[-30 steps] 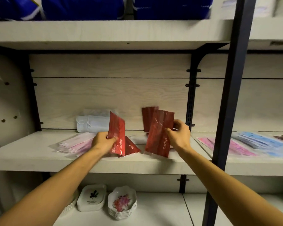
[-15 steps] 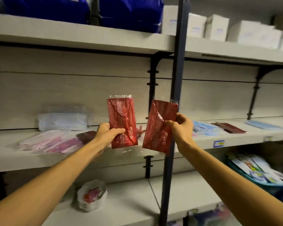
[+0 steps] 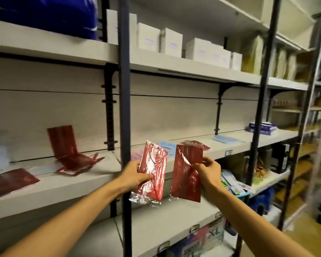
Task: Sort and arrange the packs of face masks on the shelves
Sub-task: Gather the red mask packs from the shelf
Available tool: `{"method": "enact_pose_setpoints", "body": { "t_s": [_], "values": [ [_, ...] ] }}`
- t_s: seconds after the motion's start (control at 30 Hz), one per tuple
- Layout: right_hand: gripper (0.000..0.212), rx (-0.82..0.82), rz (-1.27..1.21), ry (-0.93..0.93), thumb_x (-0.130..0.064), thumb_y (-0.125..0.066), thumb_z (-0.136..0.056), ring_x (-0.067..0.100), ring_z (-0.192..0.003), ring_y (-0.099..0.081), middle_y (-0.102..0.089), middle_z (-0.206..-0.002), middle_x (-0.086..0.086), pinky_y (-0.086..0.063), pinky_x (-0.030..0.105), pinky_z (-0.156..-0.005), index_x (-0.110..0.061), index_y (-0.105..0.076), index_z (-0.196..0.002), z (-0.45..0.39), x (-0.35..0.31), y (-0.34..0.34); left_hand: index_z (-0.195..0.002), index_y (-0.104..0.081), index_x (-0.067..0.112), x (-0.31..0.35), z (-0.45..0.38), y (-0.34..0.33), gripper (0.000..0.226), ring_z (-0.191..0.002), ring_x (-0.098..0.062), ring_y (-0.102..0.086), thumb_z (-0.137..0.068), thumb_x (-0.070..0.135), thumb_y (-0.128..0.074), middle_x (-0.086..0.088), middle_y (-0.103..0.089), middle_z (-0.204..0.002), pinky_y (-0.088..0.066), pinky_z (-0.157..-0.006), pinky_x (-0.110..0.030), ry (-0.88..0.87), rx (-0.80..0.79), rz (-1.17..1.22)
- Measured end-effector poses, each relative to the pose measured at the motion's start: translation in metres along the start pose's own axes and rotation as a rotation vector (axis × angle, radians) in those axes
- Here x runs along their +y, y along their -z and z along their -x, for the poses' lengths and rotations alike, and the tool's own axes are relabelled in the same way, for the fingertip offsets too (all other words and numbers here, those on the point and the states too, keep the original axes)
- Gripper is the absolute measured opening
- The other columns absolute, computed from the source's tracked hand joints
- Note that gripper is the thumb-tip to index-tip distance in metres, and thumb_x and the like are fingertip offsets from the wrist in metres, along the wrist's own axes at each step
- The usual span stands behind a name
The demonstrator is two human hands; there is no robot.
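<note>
- Left pack (image 3: 152, 173): glossy, crinkled clear plastic over red.
- Right pack (image 3: 187, 173): shiny red plastic film.
- Shelf (image 3: 63, 190): matt, pale wood-grain board.
- Post (image 3: 124, 89): dark, smooth metal.
- Boxes (image 3: 202, 49): matt white card.

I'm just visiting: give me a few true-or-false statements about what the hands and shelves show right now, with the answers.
1. Each hand holds a red mask pack. True: the left hand grips one red pack, the right hand pinches another red pack.
2. Both held packs lie flat on the shelf. False: they are held up in front of it.
3. White boxes stand on the upper shelf. True.
4. A red pack leaning on the back panel is green. False: it is red.
</note>
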State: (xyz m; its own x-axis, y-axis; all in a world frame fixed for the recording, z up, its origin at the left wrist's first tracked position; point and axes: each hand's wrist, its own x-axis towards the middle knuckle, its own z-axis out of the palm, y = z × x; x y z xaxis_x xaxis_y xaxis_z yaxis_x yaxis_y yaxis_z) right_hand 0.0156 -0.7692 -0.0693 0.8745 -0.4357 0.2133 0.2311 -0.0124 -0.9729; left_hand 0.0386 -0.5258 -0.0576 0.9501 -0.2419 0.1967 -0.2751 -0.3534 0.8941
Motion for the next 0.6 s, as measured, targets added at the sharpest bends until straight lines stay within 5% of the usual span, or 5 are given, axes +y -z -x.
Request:
{"method": "enact_pose_setpoints", "body": {
  "t_s": [0.1,0.23,0.4,0.6],
  "values": [
    [0.033,0.031,0.04,-0.016,0.003,-0.064,-0.081,0.03,-0.078,-0.074,-0.075,-0.088,0.011,-0.061,0.044,-0.073,-0.009,-0.07,-0.111,-0.039,0.016,0.034,-0.104,-0.066,0.014,0.005,-0.039,-0.038,0.028,-0.076,-0.014,-0.075,-0.083,-0.004,-0.074,0.0,-0.077,-0.09,-0.061,-0.074,-0.031,0.013,-0.008,-0.002],
    [0.025,0.023,0.044,-0.086,0.004,-0.063,-0.087,0.021,-0.078,-0.07,-0.073,-0.094,0.009,-0.051,0.026,-0.058,-0.01,-0.066,-0.108,-0.103,0.032,0.08,-0.101,-0.065,0.015,0.015,-0.097,-0.085,0.022,-0.072,-0.012,-0.075,-0.086,0.001,-0.072,0.001,-0.077,-0.086,-0.056,-0.063,-0.023,0.054,0.023,-0.022],
    [0.024,0.043,0.003,-0.126,0.01,-0.062,-0.086,0.025,-0.073,-0.065,-0.071,-0.088,0.015,-0.054,0.035,-0.068,-0.001,-0.068,-0.106,-0.187,0.051,0.126,-0.103,-0.066,0.013,0.023,-0.176,-0.132,0.019,-0.076,-0.017,-0.073,-0.087,0.003,-0.07,-0.003,-0.074,-0.087,-0.06,-0.077,-0.032,0.136,0.13,-0.023],
    [0.016,-0.023,-0.047,-0.221,0.01,-0.061,-0.089,0.028,-0.072,-0.062,-0.068,-0.089,0.02,-0.053,0.031,-0.056,0.006,-0.066,-0.103,-0.268,0.061,0.152,-0.097,-0.069,0.007,0.026,-0.242,-0.174,0.013,-0.089,-0.032,-0.073,-0.086,0.003,-0.065,-0.015,-0.076,-0.093,-0.06,-0.085,-0.039,0.215,0.248,0.015]
  ]
}}
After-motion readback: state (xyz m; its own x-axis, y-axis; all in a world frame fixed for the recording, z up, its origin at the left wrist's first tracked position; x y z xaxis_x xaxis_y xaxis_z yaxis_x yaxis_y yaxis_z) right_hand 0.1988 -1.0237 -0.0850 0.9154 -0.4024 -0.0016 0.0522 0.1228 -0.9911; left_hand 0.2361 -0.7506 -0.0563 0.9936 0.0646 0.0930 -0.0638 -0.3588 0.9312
